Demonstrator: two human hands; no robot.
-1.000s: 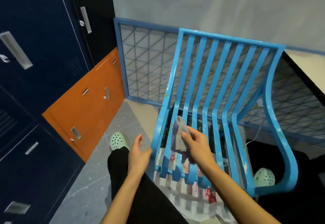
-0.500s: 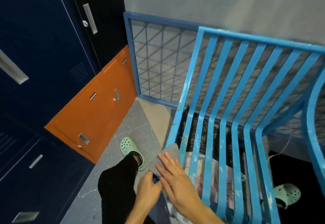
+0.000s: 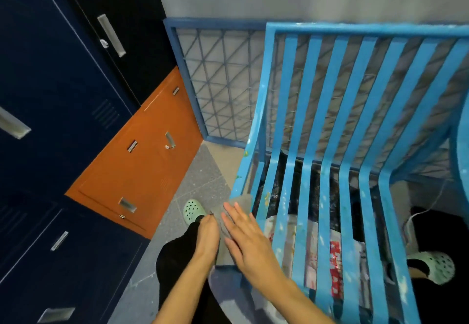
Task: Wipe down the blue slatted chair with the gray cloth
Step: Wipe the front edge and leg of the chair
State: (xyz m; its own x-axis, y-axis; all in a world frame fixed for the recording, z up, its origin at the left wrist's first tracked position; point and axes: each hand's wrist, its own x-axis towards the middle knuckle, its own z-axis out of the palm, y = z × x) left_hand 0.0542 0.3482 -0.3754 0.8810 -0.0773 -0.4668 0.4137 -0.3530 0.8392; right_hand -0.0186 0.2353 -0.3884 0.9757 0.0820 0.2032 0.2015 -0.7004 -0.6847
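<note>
The blue slatted chair [image 3: 327, 130] fills the right half of the view, its seat slats running toward me. The gray cloth [image 3: 241, 201] lies spread over the chair's left side rail near the seat front. My right hand [image 3: 247, 237] lies flat on the cloth with straight fingers, pressing it against the rail. My left hand [image 3: 208, 234] pinches the cloth's left edge just beside the right hand. Most of the cloth is hidden under both hands.
Dark blue lockers [image 3: 50, 95] and an orange cabinet [image 3: 142, 161] stand at left. A blue wire-mesh panel [image 3: 223, 82] leans on the wall behind the chair. My green clogs [image 3: 193, 209] stand on the gray floor. Printed plastic bags [image 3: 337, 255] lie under the seat.
The cloth moved from the seat slats to the chair's left side rail. My right hand flattened on it and my left hand came up and took its edge. The view shifted closer.
</note>
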